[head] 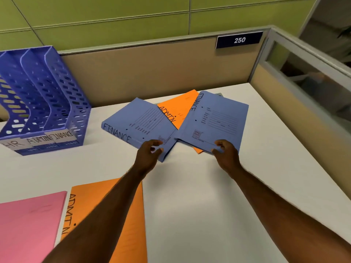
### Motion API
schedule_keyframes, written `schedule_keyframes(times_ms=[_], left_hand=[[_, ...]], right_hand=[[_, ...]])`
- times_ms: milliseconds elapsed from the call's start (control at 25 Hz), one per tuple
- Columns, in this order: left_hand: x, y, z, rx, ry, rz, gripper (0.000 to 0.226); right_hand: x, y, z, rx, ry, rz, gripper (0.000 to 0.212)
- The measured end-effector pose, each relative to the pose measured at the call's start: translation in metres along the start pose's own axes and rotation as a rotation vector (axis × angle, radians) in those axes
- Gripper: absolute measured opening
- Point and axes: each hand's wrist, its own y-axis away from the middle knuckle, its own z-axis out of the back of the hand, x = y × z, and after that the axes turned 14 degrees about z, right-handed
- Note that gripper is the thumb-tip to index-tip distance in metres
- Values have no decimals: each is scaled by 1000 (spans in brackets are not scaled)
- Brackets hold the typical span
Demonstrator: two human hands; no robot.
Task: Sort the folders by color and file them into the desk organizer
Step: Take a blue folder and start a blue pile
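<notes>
At 12 o'clock on the white table, an orange "ADMIN" folder is largely hidden under two blue card "FINANCE" folders. Left hand fingers are curled loosely at the left folder; right hand fingers pinch the right folder. At 10 o'clock, the perforated blue organizer is cut off, labelled "HR", "ADMIN", "FINANCE".

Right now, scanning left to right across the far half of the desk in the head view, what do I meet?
Organizer → left blue folder, left hand at its near corner → orange folder → right blue folder, right hand on its near edge.
</notes>
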Motion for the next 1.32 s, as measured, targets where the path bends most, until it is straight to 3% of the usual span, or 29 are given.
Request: schedule_keyframes(times_ms=[400,600,720,960,1160,1320], left_hand=[[-49,-73,-70,17,-143,-36,25],[-58,-109,-100,56,-182,166,64],[-58,-124,-114,71,-216,199,72],[-60,-136,-121,0,-192,266,58],[-62,-125,-124,31,-91,207,47],[-63,-109,-114,57,110,173,46]], right_hand=[[-67,-53,34,-146,90,-46,43],[-82,-60,30,-115,67,-33,61],[-90,-60,27,-71,114,-28,68],[-96,-62,26,-64,100,-60,70],[-98,-61,31,-45,86,-49,71],[-97,-62,39,-34,46,-53,73]])
